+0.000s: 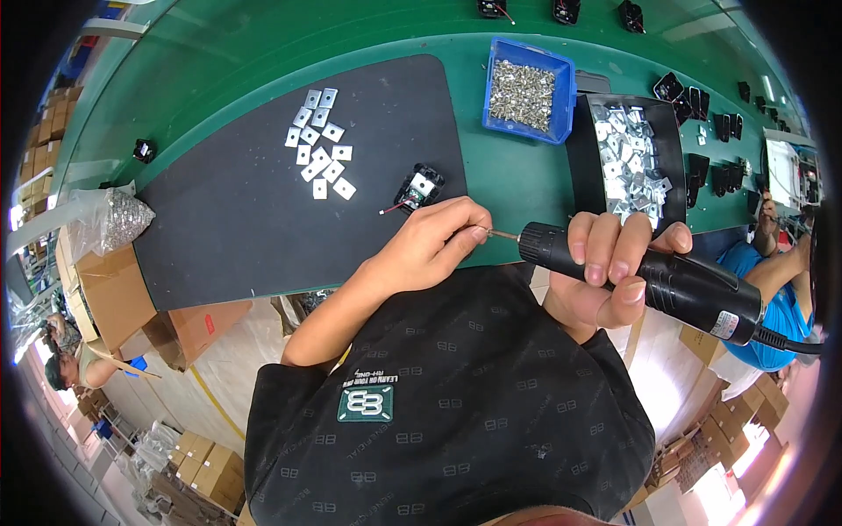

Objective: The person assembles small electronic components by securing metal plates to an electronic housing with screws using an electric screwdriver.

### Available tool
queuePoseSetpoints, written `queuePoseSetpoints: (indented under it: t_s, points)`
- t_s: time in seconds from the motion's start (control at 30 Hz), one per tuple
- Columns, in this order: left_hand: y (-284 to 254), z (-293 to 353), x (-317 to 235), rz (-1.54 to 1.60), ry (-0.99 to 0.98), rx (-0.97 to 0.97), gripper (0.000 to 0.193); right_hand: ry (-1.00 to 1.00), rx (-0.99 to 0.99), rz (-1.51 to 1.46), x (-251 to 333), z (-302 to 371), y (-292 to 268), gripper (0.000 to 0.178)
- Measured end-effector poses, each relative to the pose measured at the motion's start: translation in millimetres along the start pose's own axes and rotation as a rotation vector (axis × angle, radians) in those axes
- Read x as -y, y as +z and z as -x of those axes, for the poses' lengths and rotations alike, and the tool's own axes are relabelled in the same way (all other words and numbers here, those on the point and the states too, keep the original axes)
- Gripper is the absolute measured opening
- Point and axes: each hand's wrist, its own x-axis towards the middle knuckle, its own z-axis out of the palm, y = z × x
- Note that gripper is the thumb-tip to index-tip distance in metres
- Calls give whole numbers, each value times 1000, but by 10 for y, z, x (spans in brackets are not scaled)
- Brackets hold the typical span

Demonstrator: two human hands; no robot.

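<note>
Right hand (pixel 618 267) – grip wrapped round the black electric screwdriver (pixel 706 289), which lies nearly level in front of the chest, cord end to the right, driver bit (pixel 503 234) pointing left. Left hand (pixel 438 244): thumb and forefinger pinched at the bit's far end; can't tell if a screw is in there too. Small black housing (pixel 419 188) with wire leads sits on the dark mat (pixel 228 210) just beyond the left hand, a light plate on it. Loose metal plates (pixel 322 159) farther left on the mat. On the green tabletop (pixel 517 180) – blue bin (pixel 567 96) of small metal parts, black box (pixel 587 167) of plates.
</note>
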Motion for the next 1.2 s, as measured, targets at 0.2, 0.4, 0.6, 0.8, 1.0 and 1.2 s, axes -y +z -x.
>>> queuePoseSetpoints:
  t_s: [0.2, 0.4, 0.6, 0.8, 1.0, 1.2]
  points:
    - [-29, -2, -13, 70, -66, 62, 7, 23, 80, -10, -4, 3, -28, 50]
    - [-53, -7, -32, -25, 4, 43, 5, 51, 93, -32, -51, -35, -55, 51]
    - [-94, 50, -64, -370, 127, -104, 29, 90, -96, -35, -178, 43, -59, 55]
    - [-204, 283, 45, -862, -169, -357, 80, 86, -89, 0, -202, 12, -76, 55]
    - [-113, 274, 388, -895, -97, -390, 67, 56, -80, 46, -254, 19, -42, 55]
    - [-139, 182, 174, -741, 32, -177, 56, 45, -67, 97, -274, 29, -52, 54]
